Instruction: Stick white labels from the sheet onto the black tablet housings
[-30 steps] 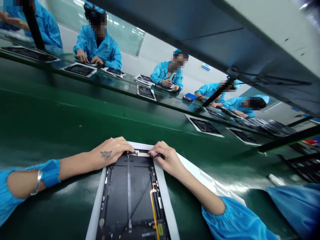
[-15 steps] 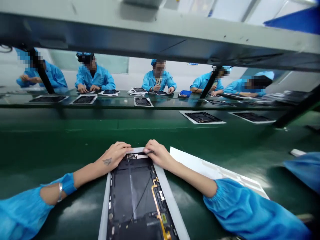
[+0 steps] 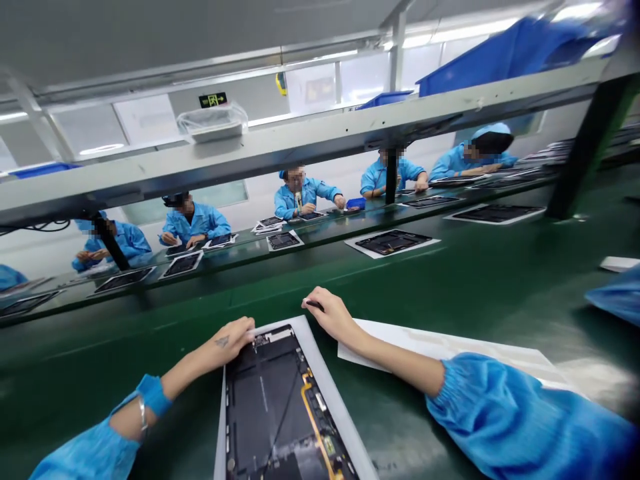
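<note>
An opened tablet (image 3: 270,393) with dark insides and an orange flex cable (image 3: 314,420) lies on a white sheet in front of me. My left hand (image 3: 235,340) grips its far left corner, fingers curled over the edge. Beyond the far right corner, my right hand (image 3: 327,313) is closed on a small dark slim tool (image 3: 315,305); its exact kind cannot be made out. That hand is raised a little and apart from the tablet. White sheets with pale strips (image 3: 425,340) lie under my right forearm.
Several opened tablets, such as one on a white sheet (image 3: 393,243), lie across the green bench (image 3: 165,340). A shelf beam (image 3: 300,133) on dark posts crosses overhead, carrying blue bins (image 3: 480,57). Several co-workers in blue sit opposite. Blue fabric (image 3: 617,297) shows at right.
My right hand has lifted off the tablet's far edge and moved slightly right with the slim tool. My left hand stays at the corner. The camera view has tilted and lifted.
</note>
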The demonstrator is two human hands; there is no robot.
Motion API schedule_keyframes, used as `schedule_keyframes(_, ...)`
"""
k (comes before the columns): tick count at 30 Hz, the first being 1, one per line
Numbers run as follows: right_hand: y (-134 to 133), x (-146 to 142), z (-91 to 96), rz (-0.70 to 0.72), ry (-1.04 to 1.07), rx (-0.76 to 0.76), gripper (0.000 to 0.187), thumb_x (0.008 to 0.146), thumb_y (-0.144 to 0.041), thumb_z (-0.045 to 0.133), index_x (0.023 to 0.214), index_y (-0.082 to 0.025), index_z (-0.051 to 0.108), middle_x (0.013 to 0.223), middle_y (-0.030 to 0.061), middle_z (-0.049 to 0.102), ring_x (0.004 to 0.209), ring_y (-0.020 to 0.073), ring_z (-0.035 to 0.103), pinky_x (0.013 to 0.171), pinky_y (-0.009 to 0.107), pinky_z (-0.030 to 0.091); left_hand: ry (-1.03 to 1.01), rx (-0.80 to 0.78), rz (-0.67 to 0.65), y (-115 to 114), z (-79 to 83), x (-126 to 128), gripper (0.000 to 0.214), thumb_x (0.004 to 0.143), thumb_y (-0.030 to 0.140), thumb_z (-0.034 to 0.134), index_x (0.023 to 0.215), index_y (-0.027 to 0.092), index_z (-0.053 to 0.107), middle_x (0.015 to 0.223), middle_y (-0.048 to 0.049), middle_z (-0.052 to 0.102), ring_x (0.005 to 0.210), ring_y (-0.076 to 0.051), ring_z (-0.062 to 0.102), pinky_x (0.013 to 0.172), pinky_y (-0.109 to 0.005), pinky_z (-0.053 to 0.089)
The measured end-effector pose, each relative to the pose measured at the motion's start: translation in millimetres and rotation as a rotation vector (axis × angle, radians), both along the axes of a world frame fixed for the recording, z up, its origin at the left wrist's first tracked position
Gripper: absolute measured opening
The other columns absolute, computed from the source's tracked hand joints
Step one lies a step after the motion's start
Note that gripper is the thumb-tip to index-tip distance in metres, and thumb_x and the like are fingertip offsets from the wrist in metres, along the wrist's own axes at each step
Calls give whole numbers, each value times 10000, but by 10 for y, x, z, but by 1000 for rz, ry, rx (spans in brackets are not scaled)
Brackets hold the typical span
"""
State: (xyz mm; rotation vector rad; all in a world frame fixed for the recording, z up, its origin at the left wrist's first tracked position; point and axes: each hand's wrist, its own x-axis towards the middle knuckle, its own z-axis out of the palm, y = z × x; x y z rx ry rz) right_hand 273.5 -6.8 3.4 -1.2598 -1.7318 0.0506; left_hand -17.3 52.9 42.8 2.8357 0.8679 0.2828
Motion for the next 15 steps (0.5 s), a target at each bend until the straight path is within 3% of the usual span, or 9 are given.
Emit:
schedule_keyframes(4, -71, 100, 200, -33, 83, 113, 195, 906, -129, 512, 803, -204, 659, 845, 46, 640, 842, 210, 627, 759, 327, 479, -151, -8, 262, 535, 261, -135, 251, 1009, 352, 439, 917, 158, 568, 749, 20, 568, 728, -160, 584, 711, -274, 487)
schedule_keyframes(7, -86, 162, 266, -38, 136, 172, 208, 937, -177, 491, 803, -213, 647, 835, 45, 629, 830, 208, 618, 748, 322, 472, -288, 7, 533, 988, 402, -243, 273, 990, 369, 554, 1094, 124, 613, 966, -30, 640, 861, -203, 639, 770, -343, 548)
schedule_keyframes(11, -30, 163, 135, -29, 94, 124, 190, 916, -181, 497, 788, -222, 631, 828, 41, 625, 815, 209, 608, 733, 318, 465, -425, 37, 842, 1385, 373, -232, 350, 964, 371, 621, 1229, 145, 592, 1224, -86, 604, 1042, -252, 629, 871, -430, 562)
schedule_keyframes(15, 31, 126, -63, -23, 45, 60, 192, 886, -152, 493, 766, -229, 621, 840, 43, 628, 833, 216, 605, 754, 329, 466, -451, 103, 963, 1519, 244, -132, 350, 967, 355, 619, 1252, 156, 577, 1241, -96, 596, 1060, -245, 624, 885, -437, 556)
